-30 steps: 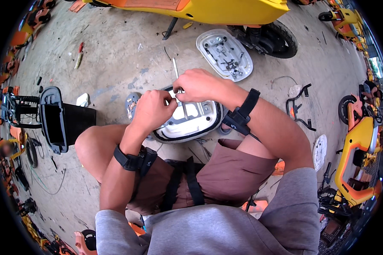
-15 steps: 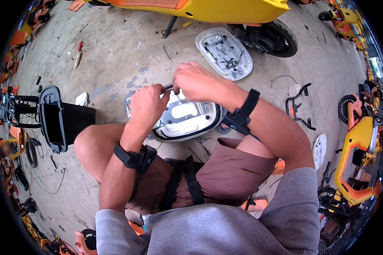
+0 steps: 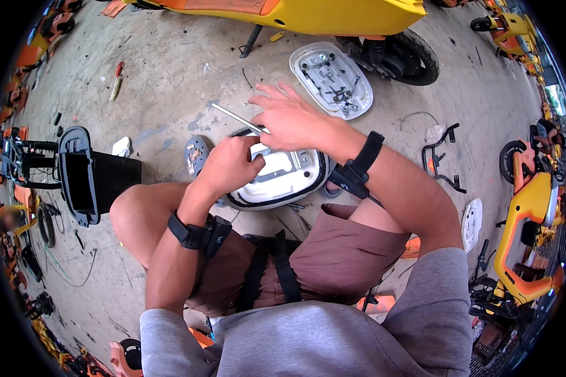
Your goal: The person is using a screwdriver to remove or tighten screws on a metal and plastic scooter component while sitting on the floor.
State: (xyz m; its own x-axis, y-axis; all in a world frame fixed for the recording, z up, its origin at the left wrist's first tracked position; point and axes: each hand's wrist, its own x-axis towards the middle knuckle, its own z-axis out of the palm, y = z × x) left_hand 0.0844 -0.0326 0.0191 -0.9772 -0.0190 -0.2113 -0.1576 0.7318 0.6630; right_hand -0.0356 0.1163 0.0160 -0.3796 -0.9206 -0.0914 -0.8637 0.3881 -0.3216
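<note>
A white plate-like shell with a black rim and a grey metal bracket (image 3: 282, 182) lies on the floor between my knees. Above its far edge my right hand (image 3: 292, 122) pinches a slim silver metal rod (image 3: 236, 118) at thumb and forefinger, its other fingers spread. The rod's free end points up and left; what its near end reaches is hidden by my fingers. My left hand (image 3: 229, 166) is over the shell's left side, close to my right fingertips. Its fingers are curled together, and what they hold, if anything, is hidden.
Beyond my hands, a grey-white tray-like shell (image 3: 324, 103) holds loose screws. A yellow scooter (image 3: 333, 19) stands at the top. Left is a black bin-shaped part (image 3: 110, 173); a bent black tube frame (image 3: 429, 157) lies right. A red-handled tool (image 3: 117, 78) is on the floor.
The silver rod now shows, sticking out leftward from my right hand, whose fingers have spread. My left hand has shifted right and toward me, uncovering a grey clog.
</note>
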